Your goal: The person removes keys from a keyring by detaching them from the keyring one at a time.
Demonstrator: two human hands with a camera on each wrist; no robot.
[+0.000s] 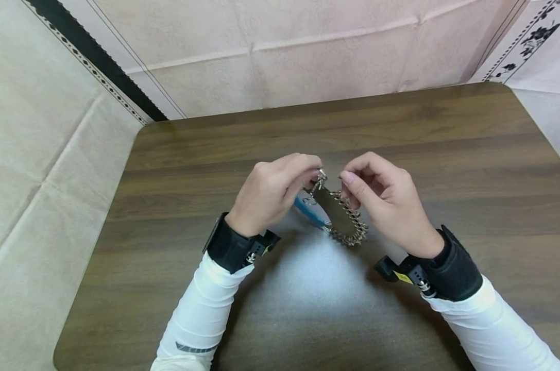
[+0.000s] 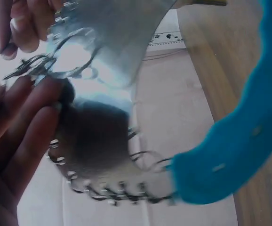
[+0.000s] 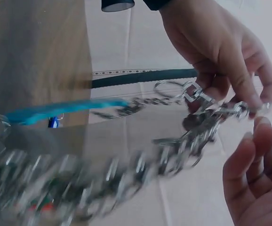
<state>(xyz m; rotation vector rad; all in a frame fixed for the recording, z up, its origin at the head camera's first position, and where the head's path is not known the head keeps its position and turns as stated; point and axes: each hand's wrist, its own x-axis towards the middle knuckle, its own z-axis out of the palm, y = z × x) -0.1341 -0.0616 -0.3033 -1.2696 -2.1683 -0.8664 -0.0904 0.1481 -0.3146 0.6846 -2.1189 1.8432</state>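
Apparently, you're working the end links (image 1: 322,178) of this chain-edged metal loop (image 1: 355,236), held between your hands. Your left hand (image 1: 280,188) pinches them; I can't tell whether your right hand (image 1: 387,198) grips anything. Next likely calls for a steady left hold.

In the head view, we see a shiny, tilted metal plate (image 1: 339,214); metal rings (image 1: 360,226) line its three o'clock edge, a teal strip (image 1: 309,212) curves at nine, and small links (image 1: 321,179) sit at eleven.
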